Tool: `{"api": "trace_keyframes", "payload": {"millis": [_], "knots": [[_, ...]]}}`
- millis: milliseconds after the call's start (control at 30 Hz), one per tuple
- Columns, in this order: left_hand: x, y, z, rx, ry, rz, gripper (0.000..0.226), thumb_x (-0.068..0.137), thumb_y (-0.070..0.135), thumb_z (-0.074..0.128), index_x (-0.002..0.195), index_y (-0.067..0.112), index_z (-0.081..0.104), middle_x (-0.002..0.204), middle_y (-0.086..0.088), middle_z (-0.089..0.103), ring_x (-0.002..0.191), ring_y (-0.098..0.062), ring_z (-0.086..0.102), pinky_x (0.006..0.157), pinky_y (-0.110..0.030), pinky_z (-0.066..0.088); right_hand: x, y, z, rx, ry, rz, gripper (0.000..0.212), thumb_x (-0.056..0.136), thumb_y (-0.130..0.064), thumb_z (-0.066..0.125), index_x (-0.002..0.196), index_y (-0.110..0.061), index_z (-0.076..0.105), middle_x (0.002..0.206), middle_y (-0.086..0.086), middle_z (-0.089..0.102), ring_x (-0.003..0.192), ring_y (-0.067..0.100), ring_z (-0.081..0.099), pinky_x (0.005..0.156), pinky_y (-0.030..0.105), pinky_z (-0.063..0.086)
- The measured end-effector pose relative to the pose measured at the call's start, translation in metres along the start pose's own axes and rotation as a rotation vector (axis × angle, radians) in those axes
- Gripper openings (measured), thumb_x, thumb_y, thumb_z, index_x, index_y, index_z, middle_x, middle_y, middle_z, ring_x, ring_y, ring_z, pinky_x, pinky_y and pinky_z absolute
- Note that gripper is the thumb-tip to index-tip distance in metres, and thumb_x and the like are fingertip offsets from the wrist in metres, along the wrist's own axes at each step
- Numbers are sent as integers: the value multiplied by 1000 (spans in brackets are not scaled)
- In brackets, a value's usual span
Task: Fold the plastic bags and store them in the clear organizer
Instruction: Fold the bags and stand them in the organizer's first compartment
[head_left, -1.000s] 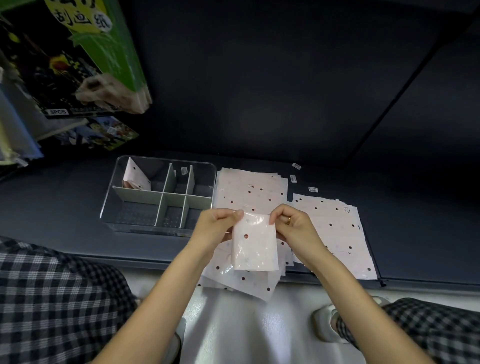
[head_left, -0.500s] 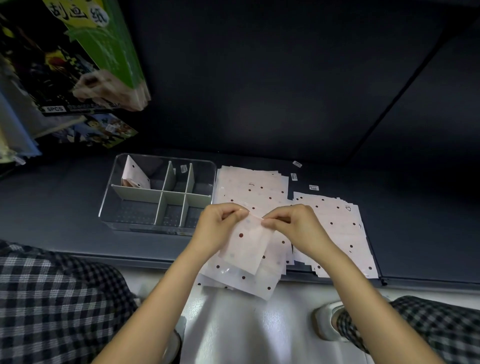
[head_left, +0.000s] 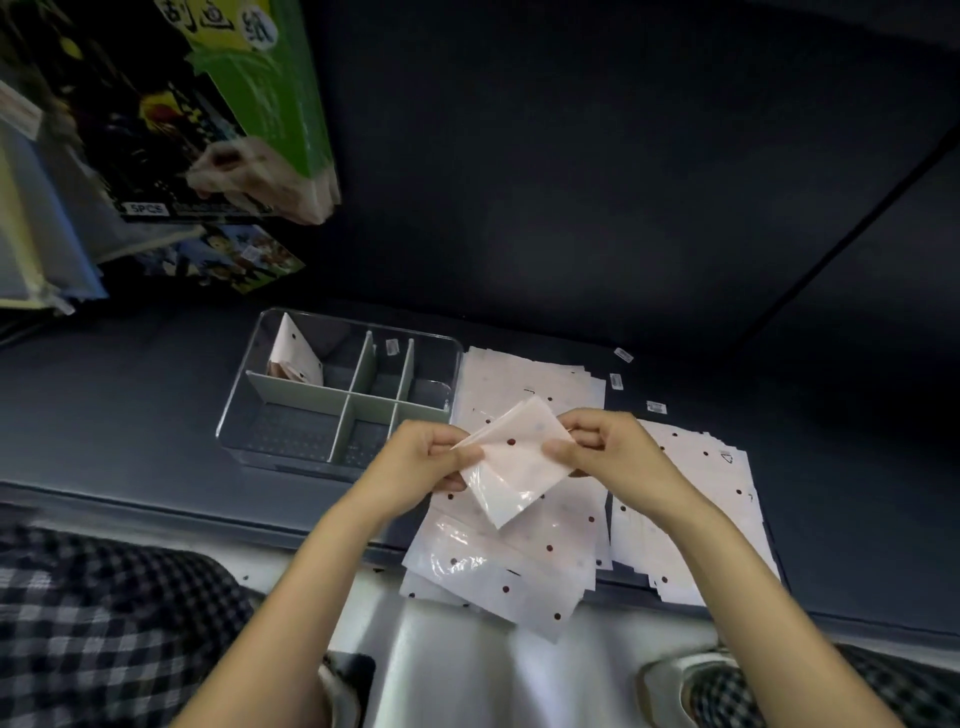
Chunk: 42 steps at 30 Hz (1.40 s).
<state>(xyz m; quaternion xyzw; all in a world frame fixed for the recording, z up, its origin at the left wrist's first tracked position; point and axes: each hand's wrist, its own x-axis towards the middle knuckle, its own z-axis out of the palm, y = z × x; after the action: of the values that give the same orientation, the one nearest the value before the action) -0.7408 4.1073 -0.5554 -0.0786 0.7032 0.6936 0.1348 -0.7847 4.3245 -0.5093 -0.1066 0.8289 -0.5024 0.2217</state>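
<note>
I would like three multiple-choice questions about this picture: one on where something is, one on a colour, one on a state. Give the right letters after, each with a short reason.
1. Where does the folded bag already stored stand in the clear organizer?
A. far left compartment
B. near right compartment
C. near left compartment

2. What colour are the dots on the plastic bags?
A. green
B. dark red
C. blue

3. How is the bag being folded held?
A. it lies flat on the stack
B. the left hand alone holds it
C. both hands pinch it in the air

Answers:
1. A: the stored folded bag leans upright in the far left compartment.
2. B: the bag being folded and the stacks of bags show dark red dots.
3. C: the left hand and the right hand each pinch one side, above the stacks.
</note>
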Motion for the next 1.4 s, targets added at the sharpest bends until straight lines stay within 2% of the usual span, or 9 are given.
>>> {"api": "trace_keyframes", "payload": {"millis": [100,200,367,533,667,767,1067,1233,1400], "knots": [[6,2,-17,-140,44,5,20,84,14,68,104,14,65,93,-8,73,86,-25,70,78,-43,57,20,-12,17,26,28,-5,10,89,-14,63,87,-17,72,80,-6,74,73,3,68,61,11,50],[12,0,-35,-267,73,-25,37,77,4,73,109,18,59,95,-5,74,89,-21,71,69,-33,58,48,-27,37,111,114,26,8,88,-15,64,85,-19,71,79,-6,74,72,3,69,58,12,51],[34,0,-86,-298,379,38,29,80,1,70,104,12,59,73,-1,73,73,-15,70,58,-21,53,105,-55,76,72,133,64,8,87,-17,66,84,-9,66,81,-2,73,68,12,72,66,27,59],[45,-28,-145,686,972,115,19,86,27,65,104,20,67,116,-7,58,107,-28,49,81,-42,45,168,-84,121,-52,198,0,17,87,-12,64,72,-12,55,82,2,71,57,12,69,52,23,57],[58,-59,-152,1028,779,-89,42,90,46,54,127,27,55,154,-7,19,139,-33,13,111,-51,16,198,-87,159,-328,180,-76,22,85,-14,61,67,-20,49,81,8,70,66,23,69,64,43,58],[65,-76,-161,966,772,-162,51,94,49,43,139,26,39,159,3,0,143,-30,-1,112,-57,6,213,-83,181,-532,176,-123,15,83,-18,57,71,-17,48,81,11,68,74,30,66,65,40,54],[63,-89,-167,574,930,46,39,93,37,50,130,26,51,154,9,25,137,-17,27,108,-38,17,247,-80,249,-521,107,13,21,86,-20,57,101,-7,61,105,13,68,97,29,63,77,32,51],[55,-95,-162,415,1031,166,23,89,30,58,109,20,55,146,1,36,131,-22,37,105,-41,25,252,-83,264,-347,2,104,61,90,-63,32,100,-11,63,99,11,70,94,29,65,89,41,50],[58,-98,-161,470,1008,125,19,86,36,57,101,24,60,149,2,31,133,-23,32,105,-44,26,254,-79,266,-381,-137,63,41,96,-50,35,95,-17,61,106,7,68,104,26,60,92,39,46]]}}
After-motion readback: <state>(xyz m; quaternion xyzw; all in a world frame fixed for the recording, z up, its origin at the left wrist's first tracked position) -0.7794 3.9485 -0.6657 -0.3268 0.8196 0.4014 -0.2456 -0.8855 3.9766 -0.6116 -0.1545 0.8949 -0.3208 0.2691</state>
